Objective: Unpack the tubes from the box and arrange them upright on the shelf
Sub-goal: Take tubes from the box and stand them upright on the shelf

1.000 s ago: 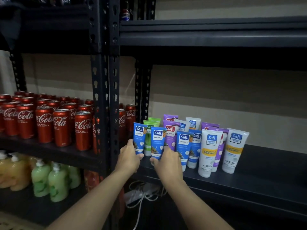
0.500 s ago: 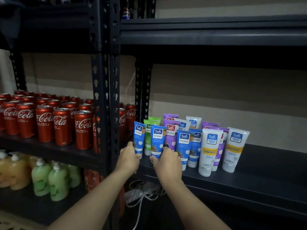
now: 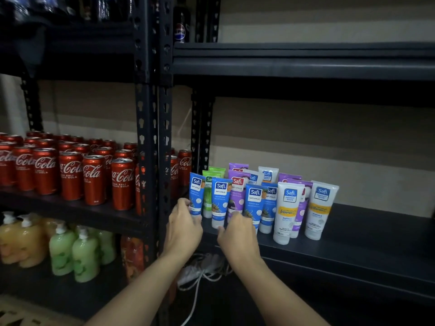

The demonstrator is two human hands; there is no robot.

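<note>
Head view: our left hand [image 3: 183, 225] curls its fingers round the base of the leftmost blue tube [image 3: 196, 196], upright at the shelf's [image 3: 357, 245] front-left corner. Our right hand [image 3: 237, 231] curls beside the second blue tube [image 3: 220, 203] — whether it pinches, we cannot tell.

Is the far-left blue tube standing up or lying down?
Standing up, slightly tilted: the leftmost blue tube points its flat end upward while the left hand holds its bottom.
</note>
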